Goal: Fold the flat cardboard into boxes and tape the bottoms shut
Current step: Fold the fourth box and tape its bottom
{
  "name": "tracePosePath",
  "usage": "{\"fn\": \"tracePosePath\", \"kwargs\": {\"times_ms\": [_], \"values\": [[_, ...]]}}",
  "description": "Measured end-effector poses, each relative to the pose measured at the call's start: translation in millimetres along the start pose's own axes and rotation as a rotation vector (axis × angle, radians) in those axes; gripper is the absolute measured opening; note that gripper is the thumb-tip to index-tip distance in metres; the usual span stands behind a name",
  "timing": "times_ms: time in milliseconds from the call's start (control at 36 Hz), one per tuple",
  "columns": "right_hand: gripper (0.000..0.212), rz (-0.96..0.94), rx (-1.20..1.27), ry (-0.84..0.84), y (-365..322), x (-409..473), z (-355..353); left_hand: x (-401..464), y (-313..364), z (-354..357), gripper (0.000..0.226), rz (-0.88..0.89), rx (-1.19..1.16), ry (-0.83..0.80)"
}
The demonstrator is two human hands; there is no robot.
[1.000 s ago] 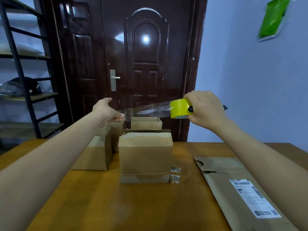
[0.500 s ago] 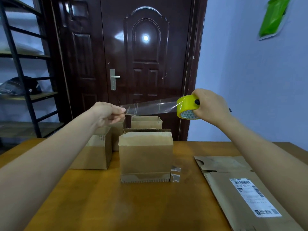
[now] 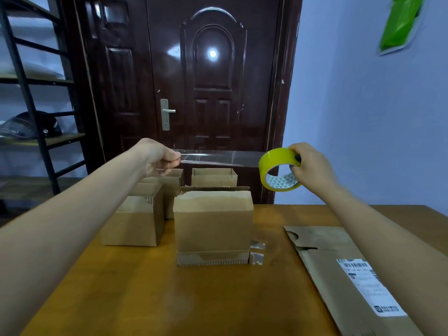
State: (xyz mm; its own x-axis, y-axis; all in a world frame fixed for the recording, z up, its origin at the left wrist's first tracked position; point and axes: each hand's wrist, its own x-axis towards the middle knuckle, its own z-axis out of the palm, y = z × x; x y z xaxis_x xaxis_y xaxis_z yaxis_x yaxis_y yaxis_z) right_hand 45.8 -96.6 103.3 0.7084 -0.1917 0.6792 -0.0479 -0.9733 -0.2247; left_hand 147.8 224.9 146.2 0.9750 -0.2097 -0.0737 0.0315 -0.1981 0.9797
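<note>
My right hand (image 3: 312, 166) grips a yellow tape roll (image 3: 278, 169) in the air above the table. A clear strip of tape (image 3: 218, 158) stretches from the roll leftward to my left hand (image 3: 157, 157), which pinches its free end. Below the strip stands a folded cardboard box (image 3: 213, 226) at the table's centre, with bits of tape stuck at its lower right corner. A flat cardboard sheet (image 3: 339, 270) with a white shipping label lies on the table at the right.
Three more folded boxes stand behind and left: one (image 3: 135, 221) at the left, one (image 3: 169, 187) behind it, one (image 3: 214, 177) at the back. The wooden table (image 3: 169, 299) faces a dark door (image 3: 213, 81). A black metal shelf (image 3: 31, 105) stands at the left.
The tape strip has grown longer as my right hand moved the roll rightward and lower. My left hand stayed pinched on the strip's end.
</note>
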Motion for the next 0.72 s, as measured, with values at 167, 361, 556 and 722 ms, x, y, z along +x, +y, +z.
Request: {"fn": "tracePosePath", "kwargs": {"times_ms": [167, 361, 556, 722], "values": [[0.031, -0.254, -0.414, -0.032, 3, 4, -3, 1, -12, 3, 0.017, 0.009, 0.047, -0.007], [0.04, -0.389, -0.682, -0.05, -5, 2, 1, 4, -19, 5, 0.011, 0.012, 0.06, 0.033], [0.033, -0.268, -0.545, -0.14, -3, 5, -10, 7, -22, -13, 0.006, 0.029, 0.184, -0.051], [0.036, -0.252, -0.512, -0.122, 4, 4, -17, 4, -21, -9, 0.007, 0.009, 0.12, -0.124]]}}
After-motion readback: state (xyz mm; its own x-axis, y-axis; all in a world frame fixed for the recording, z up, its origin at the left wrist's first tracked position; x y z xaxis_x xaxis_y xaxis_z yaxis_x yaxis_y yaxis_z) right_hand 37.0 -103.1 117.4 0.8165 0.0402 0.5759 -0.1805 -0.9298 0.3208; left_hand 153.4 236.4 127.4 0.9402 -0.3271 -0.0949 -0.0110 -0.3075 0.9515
